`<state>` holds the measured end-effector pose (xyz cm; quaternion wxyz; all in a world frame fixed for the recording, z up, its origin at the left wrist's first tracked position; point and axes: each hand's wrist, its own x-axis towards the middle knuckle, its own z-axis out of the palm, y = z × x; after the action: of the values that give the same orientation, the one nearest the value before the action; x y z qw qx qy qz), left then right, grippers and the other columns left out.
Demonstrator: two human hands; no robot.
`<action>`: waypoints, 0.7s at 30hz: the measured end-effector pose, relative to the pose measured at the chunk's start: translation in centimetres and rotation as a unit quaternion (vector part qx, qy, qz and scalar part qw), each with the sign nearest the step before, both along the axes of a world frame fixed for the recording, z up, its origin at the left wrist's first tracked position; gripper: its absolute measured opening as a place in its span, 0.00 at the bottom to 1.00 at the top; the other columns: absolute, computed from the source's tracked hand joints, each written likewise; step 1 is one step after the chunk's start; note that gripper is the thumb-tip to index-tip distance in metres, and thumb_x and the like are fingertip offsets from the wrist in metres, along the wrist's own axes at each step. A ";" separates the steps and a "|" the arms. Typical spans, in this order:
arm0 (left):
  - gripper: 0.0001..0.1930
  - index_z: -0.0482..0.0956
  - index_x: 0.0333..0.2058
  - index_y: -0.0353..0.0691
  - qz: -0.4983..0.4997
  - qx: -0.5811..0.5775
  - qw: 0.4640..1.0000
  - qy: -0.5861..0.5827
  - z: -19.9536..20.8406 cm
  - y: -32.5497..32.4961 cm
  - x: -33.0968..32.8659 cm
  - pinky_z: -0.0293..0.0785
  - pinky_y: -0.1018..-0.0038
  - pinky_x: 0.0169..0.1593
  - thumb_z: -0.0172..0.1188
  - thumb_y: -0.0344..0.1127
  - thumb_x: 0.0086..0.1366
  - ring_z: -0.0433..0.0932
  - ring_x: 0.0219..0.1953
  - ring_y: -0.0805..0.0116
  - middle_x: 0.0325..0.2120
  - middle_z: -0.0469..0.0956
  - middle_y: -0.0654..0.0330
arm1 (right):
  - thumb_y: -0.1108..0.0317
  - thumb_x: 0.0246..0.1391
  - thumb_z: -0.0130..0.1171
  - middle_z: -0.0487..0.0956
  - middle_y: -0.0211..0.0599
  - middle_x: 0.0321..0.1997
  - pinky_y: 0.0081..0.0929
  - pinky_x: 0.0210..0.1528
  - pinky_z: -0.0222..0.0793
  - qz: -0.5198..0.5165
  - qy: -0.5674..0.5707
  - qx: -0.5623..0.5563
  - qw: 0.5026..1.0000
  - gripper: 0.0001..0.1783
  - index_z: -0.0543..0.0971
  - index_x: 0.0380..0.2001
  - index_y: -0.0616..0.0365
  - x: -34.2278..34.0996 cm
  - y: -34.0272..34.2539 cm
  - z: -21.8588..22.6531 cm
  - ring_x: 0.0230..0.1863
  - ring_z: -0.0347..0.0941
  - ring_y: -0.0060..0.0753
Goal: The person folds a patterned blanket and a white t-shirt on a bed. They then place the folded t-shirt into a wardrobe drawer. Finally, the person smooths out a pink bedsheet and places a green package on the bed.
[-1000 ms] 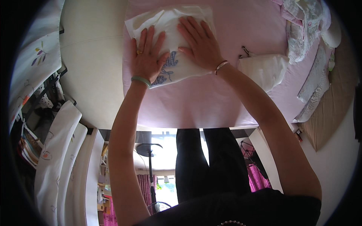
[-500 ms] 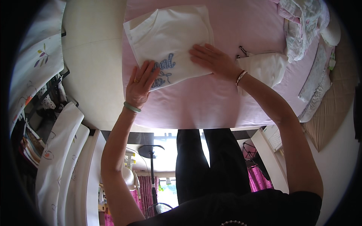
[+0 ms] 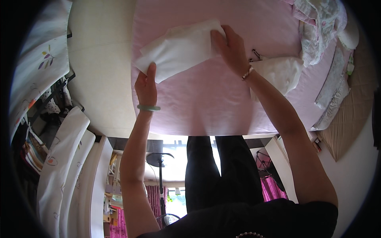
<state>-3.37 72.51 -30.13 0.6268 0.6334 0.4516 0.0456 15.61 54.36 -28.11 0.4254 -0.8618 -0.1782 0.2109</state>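
A white T-shirt [image 3: 180, 51], folded over into a narrow band, lies slanted on the pink bed sheet [image 3: 178, 107]. Its blue lettering is hidden in the fold. My left hand [image 3: 147, 85] pinches the near left corner, thumb on top and fingers underneath. At the right end, my right hand [image 3: 231, 47] grips the cloth's edge between thumb and fingers. Just right of that hand rests a second white folded cloth [image 3: 278, 73] with dark thin straps at its far left corner.
Rumpled floral bedding [image 3: 319, 31] is heaped at the far right, with grey patterned cloth [image 3: 333, 95] along that edge. White printed covers [image 3: 63, 158] hang at the left beside a rack of clothes [image 3: 35, 146]. A stand fan [image 3: 160, 158] is near my legs.
The shirt's near part with the blue lettering has been folded over away from me, leaving a narrower plain white band. My hands went from lying flat on it to gripping its ends.
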 end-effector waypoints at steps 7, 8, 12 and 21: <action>0.24 0.81 0.38 0.35 -0.025 0.180 0.956 0.230 -0.7 -0.9 3.7 0.71 0.66 0.35 0.48 0.52 0.69 0.76 0.28 0.60 0.27 0.80 0.51 | 0.56 0.63 0.47 0.78 0.45 0.23 0.42 0.31 0.70 -0.091 -0.101 -0.138 0.981 0.16 0.73 0.35 0.59 0.3 1.5 -4.0 0.28 0.75 0.50; 0.24 0.80 0.38 0.35 -0.012 0.181 0.962 0.204 -0.8 -0.8 3.6 0.71 0.66 0.36 0.48 0.52 0.69 0.76 0.28 0.60 0.27 0.80 0.52 | 0.55 0.63 0.47 0.78 0.44 0.24 0.42 0.31 0.70 -0.076 -0.110 -0.158 0.978 0.17 0.73 0.35 0.59 0.4 1.4 -3.7 0.27 0.75 0.49; 0.21 0.77 0.35 0.36 0.070 0.214 0.971 0.075 -0.8 -1.1 2.6 0.71 0.66 0.35 0.48 0.51 0.69 0.75 0.27 0.61 0.26 0.78 0.55 | 0.53 0.62 0.49 0.78 0.40 0.28 0.41 0.32 0.70 -0.091 -0.175 -0.128 0.972 0.17 0.73 0.34 0.58 0.7 -0.1 -2.0 0.28 0.75 0.49; 0.15 0.74 0.32 0.36 0.097 0.236 0.966 0.047 -1.0 -3.1 2.0 0.69 0.70 0.32 0.51 0.44 0.69 0.72 0.25 0.66 0.24 0.75 0.58 | 0.55 0.60 0.53 0.76 0.36 0.30 0.39 0.30 0.69 -0.076 -0.110 -0.174 0.976 0.16 0.71 0.29 0.57 -2.2 -3.0 -1.6 0.30 0.75 0.44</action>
<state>-1.38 69.44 -31.13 0.4298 0.7182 0.5162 0.1819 13.37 51.40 -29.68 0.2619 -0.9514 -0.1186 0.1101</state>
